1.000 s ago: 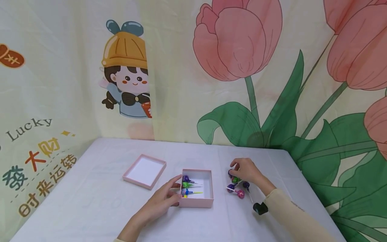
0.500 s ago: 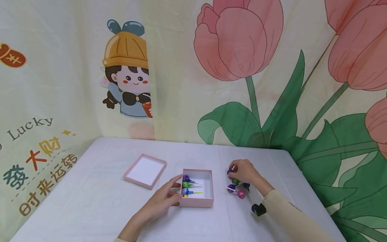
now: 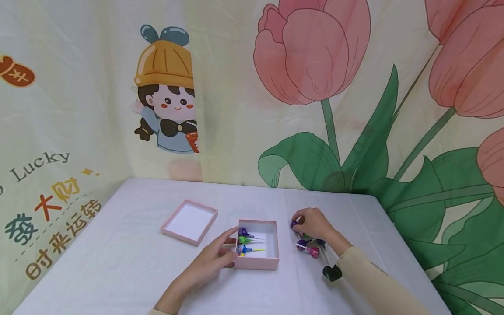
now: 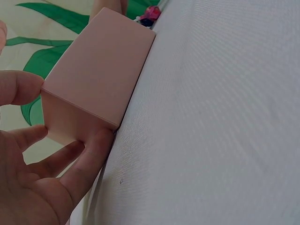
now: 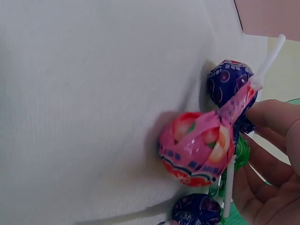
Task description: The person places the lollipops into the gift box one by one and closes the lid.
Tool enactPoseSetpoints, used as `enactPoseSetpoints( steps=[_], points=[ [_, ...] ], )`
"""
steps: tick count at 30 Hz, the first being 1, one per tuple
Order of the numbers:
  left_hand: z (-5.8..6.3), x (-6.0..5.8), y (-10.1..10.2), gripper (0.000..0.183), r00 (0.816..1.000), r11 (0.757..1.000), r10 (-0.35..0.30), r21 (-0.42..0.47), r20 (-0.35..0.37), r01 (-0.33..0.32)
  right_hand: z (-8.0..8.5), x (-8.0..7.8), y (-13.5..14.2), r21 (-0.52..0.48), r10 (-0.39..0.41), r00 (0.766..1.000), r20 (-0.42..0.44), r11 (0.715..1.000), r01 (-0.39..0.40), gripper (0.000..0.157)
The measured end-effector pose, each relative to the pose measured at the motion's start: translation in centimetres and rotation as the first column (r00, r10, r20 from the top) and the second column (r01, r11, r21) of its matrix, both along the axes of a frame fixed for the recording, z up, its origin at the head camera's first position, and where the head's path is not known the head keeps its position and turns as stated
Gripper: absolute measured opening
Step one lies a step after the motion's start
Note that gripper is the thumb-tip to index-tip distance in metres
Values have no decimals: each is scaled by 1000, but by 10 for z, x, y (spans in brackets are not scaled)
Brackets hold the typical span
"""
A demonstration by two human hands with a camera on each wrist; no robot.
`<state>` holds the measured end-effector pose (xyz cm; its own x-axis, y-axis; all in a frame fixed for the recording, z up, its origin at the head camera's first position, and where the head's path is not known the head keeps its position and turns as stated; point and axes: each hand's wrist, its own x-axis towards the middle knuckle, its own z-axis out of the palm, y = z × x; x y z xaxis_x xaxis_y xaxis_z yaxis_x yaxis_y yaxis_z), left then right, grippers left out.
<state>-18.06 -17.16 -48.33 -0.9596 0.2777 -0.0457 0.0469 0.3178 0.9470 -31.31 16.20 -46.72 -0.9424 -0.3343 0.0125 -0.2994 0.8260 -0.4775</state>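
My left hand (image 3: 212,258) rests against the left side of an uncovered pink box (image 3: 257,264), its fingertips spread along that wall, as the left wrist view shows. Inside the box lie a purple lollipop (image 3: 243,232), a green lollipop (image 3: 245,240) and a blue one (image 3: 243,249) with a yellow stick. To the right of the box, my right hand (image 3: 315,224) pinches a dark purple lollipop (image 3: 293,224); the right wrist view does not clearly show it. Under that hand, a pink lollipop (image 5: 197,147) and another purple lollipop (image 5: 230,82) lie on the table, with a green one (image 5: 241,152) partly hidden.
A shallow pink box lid (image 3: 189,222) lies inside-up at the back left of the white-covered table (image 3: 118,262). A small black device (image 3: 332,273) hangs by the right wrist. Behind the table hangs a printed tulip cloth (image 3: 228,109).
My right hand has drawn the purple lollipop a little to the left, toward the box. My left hand and the box stay in place.
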Motion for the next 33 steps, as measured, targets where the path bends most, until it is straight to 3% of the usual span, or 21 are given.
enactPoseSetpoints(
  steps=[14,25,33],
  points=[
    [0,0,1,70,1000,999,5,-40,-9,-5,4,5,-12,-80,5,1000,8,997,-5,20],
    [1,0,0,70,1000,999,18,-47,-7,-18,37,14,-30,-145,168,983,-71,973,-177,23],
    [-2,-1,0,69,1000,999,14,-41,-10,-14,53,24,-44,-149,236,966,-106,957,-250,26]
  ],
)
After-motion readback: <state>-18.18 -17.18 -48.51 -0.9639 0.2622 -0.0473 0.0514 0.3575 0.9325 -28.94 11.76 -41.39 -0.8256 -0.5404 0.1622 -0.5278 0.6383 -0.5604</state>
